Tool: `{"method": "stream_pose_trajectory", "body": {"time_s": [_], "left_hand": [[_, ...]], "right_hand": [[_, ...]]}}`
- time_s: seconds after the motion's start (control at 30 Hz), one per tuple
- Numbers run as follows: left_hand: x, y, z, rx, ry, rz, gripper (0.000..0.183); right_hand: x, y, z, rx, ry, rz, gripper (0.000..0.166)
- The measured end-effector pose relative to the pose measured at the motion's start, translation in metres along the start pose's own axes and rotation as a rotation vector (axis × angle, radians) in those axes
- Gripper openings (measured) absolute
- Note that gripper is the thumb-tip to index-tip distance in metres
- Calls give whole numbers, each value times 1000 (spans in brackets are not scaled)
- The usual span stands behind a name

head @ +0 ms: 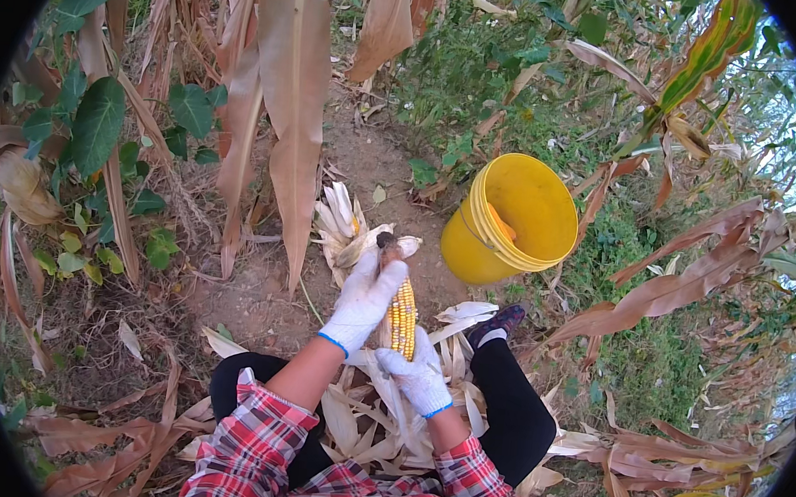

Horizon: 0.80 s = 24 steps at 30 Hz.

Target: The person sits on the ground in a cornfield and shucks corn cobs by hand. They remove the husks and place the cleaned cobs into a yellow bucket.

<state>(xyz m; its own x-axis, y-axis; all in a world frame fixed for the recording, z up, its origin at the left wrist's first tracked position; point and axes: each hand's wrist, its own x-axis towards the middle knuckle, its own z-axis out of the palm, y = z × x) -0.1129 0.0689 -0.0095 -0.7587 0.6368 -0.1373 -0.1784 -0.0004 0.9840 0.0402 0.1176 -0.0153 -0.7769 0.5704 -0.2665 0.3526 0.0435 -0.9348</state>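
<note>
An ear of yellow corn with some pale kernels is between my gloved hands, its husk partly open. My left hand, in a white knit glove with a blue cuff edge, grips the upper end near the dark, dried silk. Gloved in the same way, my right hand holds the lower end of the ear. Just beyond the left hand, ears in pale husks lie on the soil. A yellow plastic bucket stands tilted to the right, with something orange-yellow inside.
Loose pale husks are heaped between my black-trousered legs. Long dry corn leaves hang at the upper left, beside a green broad-leaved vine. More dry leaves and low green weeds cover the right side.
</note>
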Motion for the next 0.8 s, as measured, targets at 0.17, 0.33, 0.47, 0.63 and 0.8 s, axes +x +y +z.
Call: {"method": "stream_pose_trajectory", "body": {"time_s": [0.17,0.33,0.47,0.63,0.8], "left_hand": [[5,-8,-8,33,48,48,59],[6,-11,2,-198,56,-70,34],[4,-18,4,-312,83,-265,32],[-20,9,6,-498,-29,-562,31],[-20,8,1,-534,-57,-626,30]], "right_hand": [[-17,-15,-15,-593,155,-358,63],[-28,-14,-25,-540,161,-346,68],[-29,1,-27,-568,206,-404,67],[-19,35,-29,-530,206,-471,70],[-15,38,-24,-391,164,-414,73]]}}
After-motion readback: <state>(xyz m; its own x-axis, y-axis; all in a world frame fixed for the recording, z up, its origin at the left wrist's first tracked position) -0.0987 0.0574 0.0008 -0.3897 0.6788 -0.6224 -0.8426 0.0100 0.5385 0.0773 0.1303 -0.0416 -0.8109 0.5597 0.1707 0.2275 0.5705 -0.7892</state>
